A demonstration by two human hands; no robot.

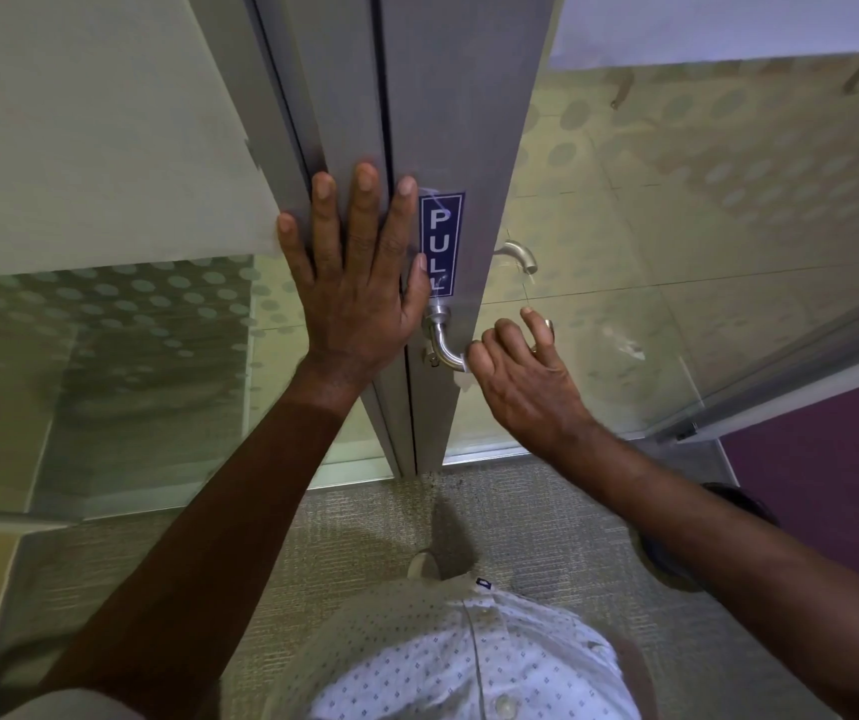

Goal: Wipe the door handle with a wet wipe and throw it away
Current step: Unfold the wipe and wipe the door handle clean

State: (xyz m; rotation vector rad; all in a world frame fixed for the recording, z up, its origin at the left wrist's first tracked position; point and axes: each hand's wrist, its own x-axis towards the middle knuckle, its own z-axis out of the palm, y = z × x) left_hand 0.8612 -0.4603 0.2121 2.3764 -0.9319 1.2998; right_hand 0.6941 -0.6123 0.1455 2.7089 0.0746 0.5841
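Brushed grey metal door stile (pixel 438 122) with frosted dotted glass either side; blue PULL sticker (pixel 441 244) just above the door handle (pixel 444 341). My left hand (pixel 360 283) lies flat, fingers spread, on the stile left of the handle. My right hand (pixel 523 379), the nearer one, is curled round the handle's lever, which runs rightward from the stile, pinching a thin white wet wipe (pixel 469 356), mostly hidden. Handle: smooth satin steel, curved tube.
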